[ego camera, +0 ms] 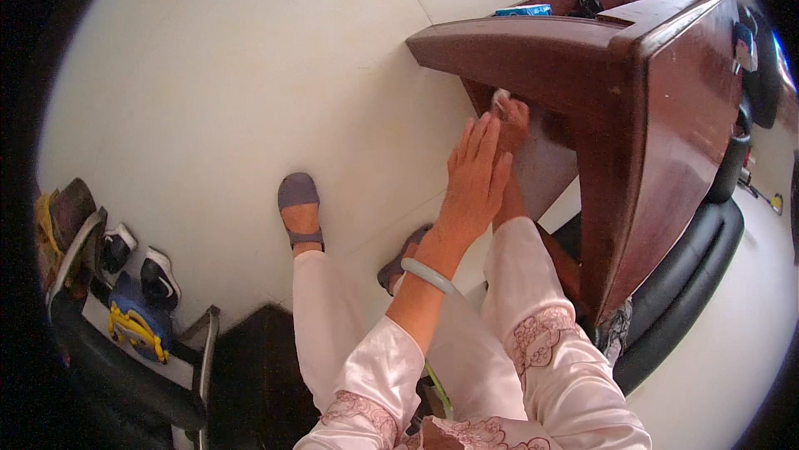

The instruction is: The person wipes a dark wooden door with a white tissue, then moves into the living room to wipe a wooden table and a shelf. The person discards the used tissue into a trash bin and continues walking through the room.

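Observation:
Before me is a reddish-brown wooden desk (680,131) with a curved front edge. My right hand (513,122) reaches beneath that edge, its fingers bent around a small white wad (501,98), perhaps tissue or cloth. My left hand (474,169), with a pale bangle (429,276) on the wrist, is stretched out flat, fingers nearly together and the thumb a little apart. It lies over or just beside the right hand and wrist; whether they touch is unclear. Nothing shows in the left hand.
A black padded seat (680,300) stands beyond the desk. At lower left are a black armchair (125,356), black-and-white sneakers (159,278) and a blue-and-yellow item (138,325). A blue packet (524,10) rests on the desk's far part. A black plastic bag (617,331) hangs by the desk's near corner.

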{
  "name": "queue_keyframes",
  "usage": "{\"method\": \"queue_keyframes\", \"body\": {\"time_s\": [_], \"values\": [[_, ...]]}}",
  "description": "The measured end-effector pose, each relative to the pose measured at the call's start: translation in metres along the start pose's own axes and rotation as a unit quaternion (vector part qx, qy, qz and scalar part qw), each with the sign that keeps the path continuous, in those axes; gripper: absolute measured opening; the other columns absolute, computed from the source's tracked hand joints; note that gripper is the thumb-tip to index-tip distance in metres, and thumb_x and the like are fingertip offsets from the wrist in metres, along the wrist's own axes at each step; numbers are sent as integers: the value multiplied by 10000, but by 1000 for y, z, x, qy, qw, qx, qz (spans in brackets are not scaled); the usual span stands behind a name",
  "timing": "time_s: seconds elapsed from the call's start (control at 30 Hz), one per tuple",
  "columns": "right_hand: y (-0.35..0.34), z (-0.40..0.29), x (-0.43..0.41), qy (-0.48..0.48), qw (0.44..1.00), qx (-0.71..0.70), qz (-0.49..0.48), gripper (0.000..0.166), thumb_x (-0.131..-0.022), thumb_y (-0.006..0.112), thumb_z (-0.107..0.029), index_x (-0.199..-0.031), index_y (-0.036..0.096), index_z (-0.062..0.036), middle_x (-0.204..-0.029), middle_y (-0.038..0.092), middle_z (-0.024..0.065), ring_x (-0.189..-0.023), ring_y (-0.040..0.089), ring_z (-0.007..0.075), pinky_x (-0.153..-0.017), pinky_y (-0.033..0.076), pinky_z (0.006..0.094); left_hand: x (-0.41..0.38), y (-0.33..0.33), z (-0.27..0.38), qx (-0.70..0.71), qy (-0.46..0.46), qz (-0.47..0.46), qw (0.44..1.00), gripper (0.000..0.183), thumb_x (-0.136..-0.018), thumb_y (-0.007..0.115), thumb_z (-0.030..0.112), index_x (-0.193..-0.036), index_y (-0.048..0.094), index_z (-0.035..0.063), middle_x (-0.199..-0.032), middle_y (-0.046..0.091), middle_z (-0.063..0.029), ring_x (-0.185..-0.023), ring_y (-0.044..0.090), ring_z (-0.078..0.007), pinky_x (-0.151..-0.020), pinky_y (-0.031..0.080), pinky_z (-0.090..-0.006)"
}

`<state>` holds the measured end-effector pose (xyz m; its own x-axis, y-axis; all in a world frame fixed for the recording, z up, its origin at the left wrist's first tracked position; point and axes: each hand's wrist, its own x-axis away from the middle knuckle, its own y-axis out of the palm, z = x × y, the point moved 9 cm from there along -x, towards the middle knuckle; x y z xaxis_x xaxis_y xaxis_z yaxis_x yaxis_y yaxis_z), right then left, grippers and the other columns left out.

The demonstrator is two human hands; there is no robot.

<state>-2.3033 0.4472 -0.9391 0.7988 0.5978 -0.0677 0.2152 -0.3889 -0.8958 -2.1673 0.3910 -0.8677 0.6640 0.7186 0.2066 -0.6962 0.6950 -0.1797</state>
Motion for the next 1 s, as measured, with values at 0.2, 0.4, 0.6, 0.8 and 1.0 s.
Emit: {"method": "queue_keyframes", "body": {"time_s": [0.2,0.4,0.6,0.8,1.0], "values": [[-1,29,7,-35,999,23,15,227,-868,548,-111,-1051,602,10,-1054,596,172,-983,570,325,-855,461,383,-27,11,7,18,44,-24,999,477,-979,403,241,-1392,332,13,-1454,318,-188,-1350,269,-384,-1103,200,-447],[-17,94,31,29,996,88,4,234,-878,537,-112,-1070,595,9,-1079,588,172,-999,566,323,-867,457,387,-27,26,-10,-18,25,-84,996,482,-985,386,266,-1392,331,13,-1462,301,-178,-1369,235,-362,-1110,184,-448],[30,37,-2,-49,995,82,-16,242,-889,525,-113,-1089,589,9,-1105,581,173,-1015,561,321,-879,452,391,-32,31,-30,-48,20,-81,995,517,-983,361,328,-1396,322,20,-1476,272,-161,-1390,198,-330,-1118,179,-468],[15,71,11,-36,994,93,-34,251,-899,514,-114,-1107,582,8,-1130,573,174,-1032,556,319,-891,448,394,-23,48,-30,-52,25,-115,992,510,-982,379,312,-1394,314,19,-1477,273,-154,-1389,202,-316,-1117,185,-465],[-59,216,122,171,978,118,13,259,-910,503,-115,-1126,576,7,-1155,565,175,-1048,552,317,-903,443,398,14,91,-30,-83,54,-166,981,511,-945,475,249,-1379,339,16,-1447,319,-181,-1346,273,-367,-1091,223,-481]]}}
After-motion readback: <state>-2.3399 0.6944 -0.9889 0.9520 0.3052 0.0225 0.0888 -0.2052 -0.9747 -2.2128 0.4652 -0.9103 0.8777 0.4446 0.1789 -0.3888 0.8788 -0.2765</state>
